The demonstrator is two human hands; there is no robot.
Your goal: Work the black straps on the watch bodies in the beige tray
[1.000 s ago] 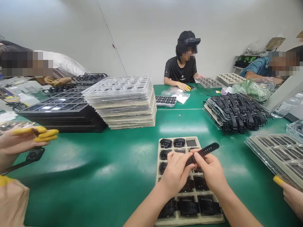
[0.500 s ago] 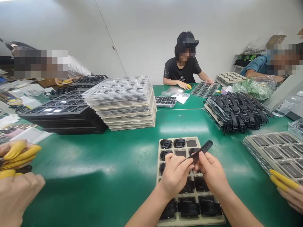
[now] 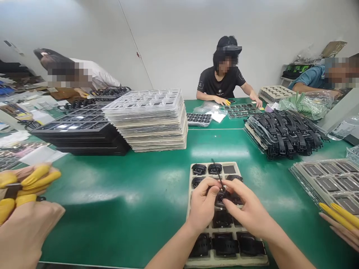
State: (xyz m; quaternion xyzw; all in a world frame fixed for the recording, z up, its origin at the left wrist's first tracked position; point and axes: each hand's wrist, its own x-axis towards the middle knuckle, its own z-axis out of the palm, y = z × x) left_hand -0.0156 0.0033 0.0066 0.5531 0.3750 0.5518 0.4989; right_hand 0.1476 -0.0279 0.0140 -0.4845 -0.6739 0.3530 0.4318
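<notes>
Between my two hands is a black smartwatch, its round sensor back facing up and one strap sticking up and away. My left hand pinches it from the left near the strap. From the right, my right hand grips the watch's case with thumb and fingers. Both hands are over a beige molded tray whose compartments hold black watches with curled straps. One back-right compartment shows only its dark bottom. My fingers and the watch hide the tray's middle.
Stacked clear and beige trays stand beside black trays at left. A pile of black watch straps and more trays lie at right. Co-workers' hands in yellow finger covers reach in at both sides; another person sits opposite.
Both hands have turned the watch, so its strap now points up and away instead of toward the right, and its sensor back shows. The view has shifted slightly.
</notes>
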